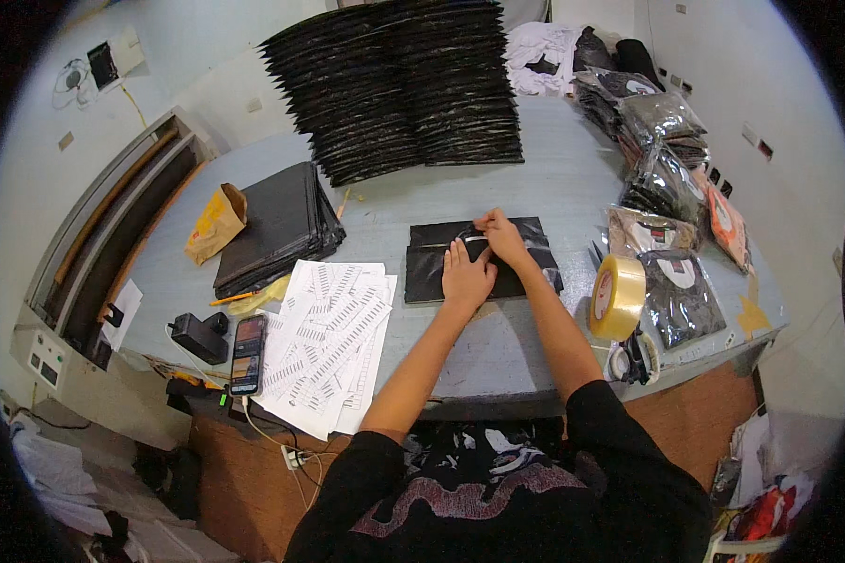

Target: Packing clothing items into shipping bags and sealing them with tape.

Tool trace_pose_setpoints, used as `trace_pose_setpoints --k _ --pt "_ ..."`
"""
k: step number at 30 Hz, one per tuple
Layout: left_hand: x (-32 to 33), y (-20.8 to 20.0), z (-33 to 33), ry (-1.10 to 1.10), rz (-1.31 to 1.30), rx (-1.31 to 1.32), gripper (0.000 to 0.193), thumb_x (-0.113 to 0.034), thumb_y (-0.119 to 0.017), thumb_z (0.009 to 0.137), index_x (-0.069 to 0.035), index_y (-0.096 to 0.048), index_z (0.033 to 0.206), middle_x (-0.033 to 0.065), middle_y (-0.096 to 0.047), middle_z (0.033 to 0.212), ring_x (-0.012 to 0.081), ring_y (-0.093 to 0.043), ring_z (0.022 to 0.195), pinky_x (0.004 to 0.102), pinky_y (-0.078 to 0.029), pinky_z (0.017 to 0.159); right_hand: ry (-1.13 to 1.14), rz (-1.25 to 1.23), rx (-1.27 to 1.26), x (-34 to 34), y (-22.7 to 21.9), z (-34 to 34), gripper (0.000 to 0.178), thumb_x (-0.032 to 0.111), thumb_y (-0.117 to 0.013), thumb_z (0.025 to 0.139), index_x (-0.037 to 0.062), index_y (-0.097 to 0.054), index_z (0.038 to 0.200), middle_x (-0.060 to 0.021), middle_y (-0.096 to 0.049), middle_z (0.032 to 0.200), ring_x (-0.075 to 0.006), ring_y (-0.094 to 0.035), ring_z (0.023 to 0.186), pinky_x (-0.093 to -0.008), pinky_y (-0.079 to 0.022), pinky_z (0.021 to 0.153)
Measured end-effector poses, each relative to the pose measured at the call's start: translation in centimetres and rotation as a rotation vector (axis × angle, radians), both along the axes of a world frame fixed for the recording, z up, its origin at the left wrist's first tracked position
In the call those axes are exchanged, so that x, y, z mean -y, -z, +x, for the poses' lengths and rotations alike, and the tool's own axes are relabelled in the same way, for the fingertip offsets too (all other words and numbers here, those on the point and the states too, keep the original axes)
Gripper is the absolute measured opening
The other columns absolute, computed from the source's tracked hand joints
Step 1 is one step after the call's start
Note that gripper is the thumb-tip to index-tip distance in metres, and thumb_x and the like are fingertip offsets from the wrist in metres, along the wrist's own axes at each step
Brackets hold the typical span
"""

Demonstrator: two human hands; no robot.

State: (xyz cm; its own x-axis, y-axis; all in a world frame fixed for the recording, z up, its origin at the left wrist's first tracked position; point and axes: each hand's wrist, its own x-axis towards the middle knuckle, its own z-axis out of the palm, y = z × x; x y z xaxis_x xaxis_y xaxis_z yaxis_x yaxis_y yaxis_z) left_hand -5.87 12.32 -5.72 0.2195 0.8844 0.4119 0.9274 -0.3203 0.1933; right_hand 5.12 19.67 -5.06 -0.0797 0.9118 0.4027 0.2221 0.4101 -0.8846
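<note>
A flat black plastic package (426, 272) lies on the table in front of me, with a seam or flap edge running across its upper part. My left hand (468, 276) rests on its middle, fingers stretched out and pointing away from me. Just beyond, my right hand (505, 238) bends over the flap with fingertips pinched together. What they grip is too small to tell. A short pale strip (477, 238) shows beside those fingertips. My hands and wrists hide part of the package's surface.
Left of the package are printed paper strips (327, 328), a phone (248, 355) and a pile of black bags (277, 225). A tall black stack (399, 94) stands behind. To the right are a tape roll (618, 296), scissors (635, 358) and clear-bagged garments (676, 296).
</note>
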Motion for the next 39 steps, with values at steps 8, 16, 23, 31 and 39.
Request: trace_pose_setpoints --k 8,16,23,31,39 --pt "0.3 -0.1 -0.5 -0.014 0.028 0.024 0.039 -0.034 -0.039 0.083 -0.024 -0.049 0.119 0.0284 -0.033 0.127 0.0355 -0.029 0.122 0.0411 -0.020 0.102 -0.315 -0.316 -0.665 0.6 -2.4 -1.9 0.022 0.022 -0.043 0.087 0.0050 -0.037 0.100 -0.0175 -0.050 0.105 -0.0315 -0.054 0.093 -0.0405 -0.046 0.080" --pt "0.6 0.5 -0.2 0.003 0.127 0.077 0.039 -0.032 -0.040 0.082 -0.024 -0.048 0.119 0.0286 -0.033 0.127 0.0358 -0.030 0.122 0.0407 -0.022 0.102 -0.146 -0.462 -0.896 -0.8 -1.9 -0.3 0.058 0.053 -0.042 0.082 0.0033 -0.029 0.110 -0.0194 -0.030 0.119 -0.0326 -0.037 0.108 -0.0516 -0.045 0.078" --pt "0.5 0.5 -0.3 -0.004 0.121 0.062 0.039 -0.031 -0.041 0.082 -0.024 -0.048 0.120 0.0290 -0.035 0.126 0.0364 -0.033 0.120 0.0405 -0.023 0.101 -0.260 -0.393 -0.928 -0.6 -1.4 0.8 0.061 0.058 -0.041 0.080 0.0068 -0.029 0.111 -0.0167 -0.030 0.116 -0.0331 -0.038 0.105 -0.0502 -0.046 0.078" --pt "0.0 0.5 -0.1 -0.062 0.129 0.149 0.051 -0.032 -0.045 0.079 -0.004 -0.041 0.122 0.0260 -0.040 0.123 0.0325 -0.035 0.119 0.0421 -0.024 0.100 -0.107 -0.317 -0.817 -0.3 -2.0 0.4 0.060 0.058 -0.040 0.081 0.0073 -0.029 0.110 -0.0160 -0.031 0.112 -0.0324 -0.040 0.100 -0.0502 -0.045 0.078" --pt "-1.7 -0.2 -0.3 0.025 0.055 0.024 0.048 -0.026 -0.039 0.082 -0.001 -0.037 0.123 0.0110 -0.043 0.126 0.0256 -0.035 0.120 0.0470 -0.020 0.101 -0.170 -0.364 -1.094 0.6 -2.2 -0.4 0.056 0.054 -0.044 0.081 0.0059 -0.032 0.107 -0.0166 -0.035 0.109 -0.0352 -0.041 0.106 -0.0564 -0.039 0.085"
